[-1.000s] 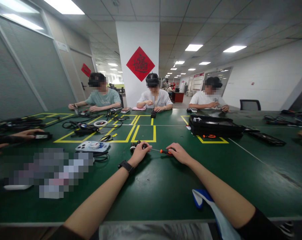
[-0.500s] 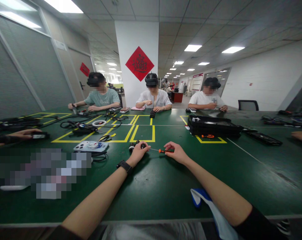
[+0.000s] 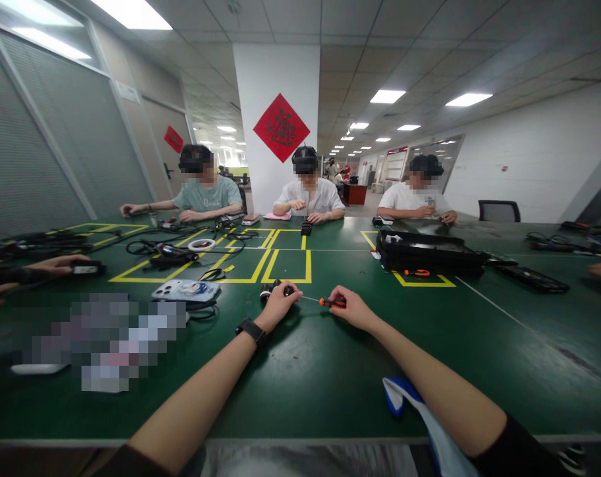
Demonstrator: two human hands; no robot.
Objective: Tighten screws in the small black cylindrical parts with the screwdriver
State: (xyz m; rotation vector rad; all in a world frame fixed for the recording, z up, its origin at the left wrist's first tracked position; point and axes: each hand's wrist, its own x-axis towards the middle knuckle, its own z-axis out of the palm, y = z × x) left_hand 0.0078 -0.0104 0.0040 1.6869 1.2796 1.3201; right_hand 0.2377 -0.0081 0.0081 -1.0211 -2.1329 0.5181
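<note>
My left hand closes on the small black part; my right hand pinches the screwdriver, shaft pointing left at it.

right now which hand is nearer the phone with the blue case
Left. The left hand rests on a small black part just right of the phone; the right hand, holding an orange screwdriver, sits farther right.

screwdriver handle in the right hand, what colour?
Orange with black, on the screwdriver in the right hand. Head view shows it best.
</note>
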